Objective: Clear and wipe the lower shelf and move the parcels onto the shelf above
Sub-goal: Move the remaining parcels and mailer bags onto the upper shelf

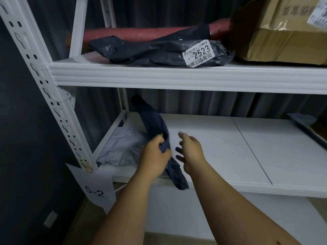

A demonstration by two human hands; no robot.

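Observation:
My left hand (155,156) is shut on a dark blue cloth (152,121), which rises up behind it and hangs down past the front edge of the white lower shelf (230,147). Just to its right, my right hand (190,150) hovers over the shelf board with fingers apart, holding nothing. A pale grey plastic parcel (122,147) lies at the lower shelf's left end. On the upper shelf (177,76) lie a dark plastic parcel (159,52) with a white label reading 2523, a red roll (141,33) behind it and a brown cardboard box (286,32) at the right.
A white slotted upright (44,76) stands at the left, with a paper tag reading 5-2 (95,191) hanging at its foot. A dark flat object (307,128) lies at the lower shelf's far right. Grey corrugated wall runs behind the shelves.

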